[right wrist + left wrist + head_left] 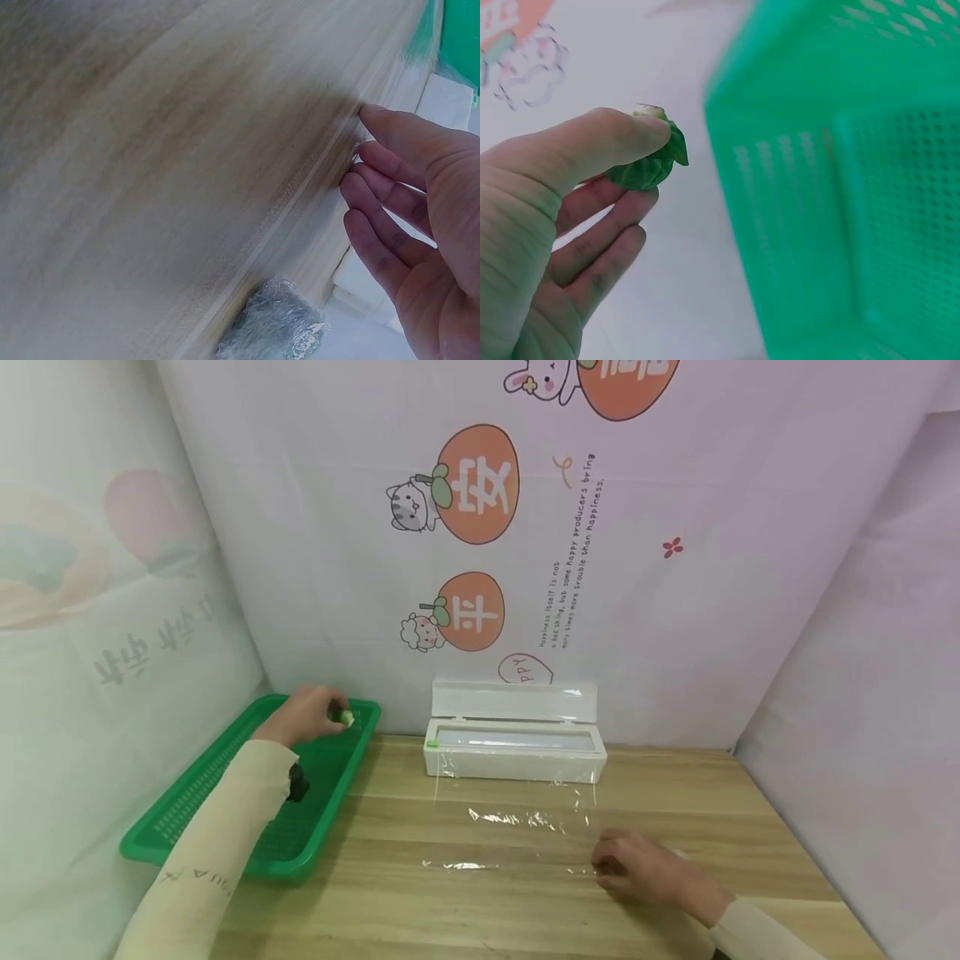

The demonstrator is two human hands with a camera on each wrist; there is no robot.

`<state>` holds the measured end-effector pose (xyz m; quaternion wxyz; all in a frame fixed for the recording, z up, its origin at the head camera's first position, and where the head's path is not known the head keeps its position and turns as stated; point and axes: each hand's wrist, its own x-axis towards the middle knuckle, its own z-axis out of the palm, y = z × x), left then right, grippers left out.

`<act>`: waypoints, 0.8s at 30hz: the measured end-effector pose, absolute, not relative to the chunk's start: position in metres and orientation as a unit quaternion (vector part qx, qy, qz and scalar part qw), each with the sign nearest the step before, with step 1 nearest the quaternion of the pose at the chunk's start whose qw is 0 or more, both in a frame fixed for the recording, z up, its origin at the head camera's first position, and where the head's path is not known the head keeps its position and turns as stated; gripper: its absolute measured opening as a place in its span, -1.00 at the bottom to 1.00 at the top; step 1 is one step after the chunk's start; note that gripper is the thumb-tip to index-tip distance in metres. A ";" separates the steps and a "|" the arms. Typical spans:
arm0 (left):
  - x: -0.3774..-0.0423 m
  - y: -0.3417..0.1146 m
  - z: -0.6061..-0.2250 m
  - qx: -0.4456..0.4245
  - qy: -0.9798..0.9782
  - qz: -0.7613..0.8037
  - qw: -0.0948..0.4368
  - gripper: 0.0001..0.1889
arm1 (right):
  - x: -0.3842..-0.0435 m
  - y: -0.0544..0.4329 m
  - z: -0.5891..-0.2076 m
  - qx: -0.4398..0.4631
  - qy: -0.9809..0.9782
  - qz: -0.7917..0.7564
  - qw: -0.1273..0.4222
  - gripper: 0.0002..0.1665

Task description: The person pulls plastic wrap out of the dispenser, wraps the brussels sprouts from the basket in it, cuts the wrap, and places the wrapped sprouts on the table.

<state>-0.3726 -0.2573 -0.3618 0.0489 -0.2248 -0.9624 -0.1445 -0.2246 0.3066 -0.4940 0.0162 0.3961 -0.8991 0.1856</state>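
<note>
My left hand (303,717) pinches a Brussels sprout (641,169) between thumb and fingers over the far end of a green plastic basket (330,822). The sprout is small and green with a pale cut end. My right hand (637,868) is low at the right edge of a sheet of clear plastic wrap (517,818). In the right wrist view its fingers are loosely bent, with a gap showing between thumb and index fingertips. The sheet runs toward me from a white wrap dispenser (517,767), whose lid (513,702) stands raised.
A film-wrapped bundle (274,326) with something greenish inside lies near my right hand. A small green slider (432,743) sits at the dispenser's left end. White printed cloth (337,568) hangs behind and beside the wooden table (690,793).
</note>
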 end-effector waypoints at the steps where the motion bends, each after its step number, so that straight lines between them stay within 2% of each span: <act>1: -0.371 -0.252 -0.359 -0.227 -0.962 -0.144 0.052 -0.72 | -0.225 0.307 -0.494 0.398 -0.899 0.184 0.018 -0.88; 12: -0.355 -0.165 -0.349 -0.242 -0.950 -0.183 0.073 -0.77 | -0.227 0.311 -0.500 0.398 -0.900 0.178 0.025 -0.87; 21: -0.338 -0.104 -0.369 -0.288 -0.924 -0.246 0.051 -0.76 | -0.227 0.311 -0.501 0.406 -0.897 0.173 0.036 -0.86; 24: -0.331 -0.090 -0.380 -0.313 -0.913 -0.255 0.058 -0.76 | -0.227 0.310 -0.499 0.404 -0.897 0.174 0.033 -0.86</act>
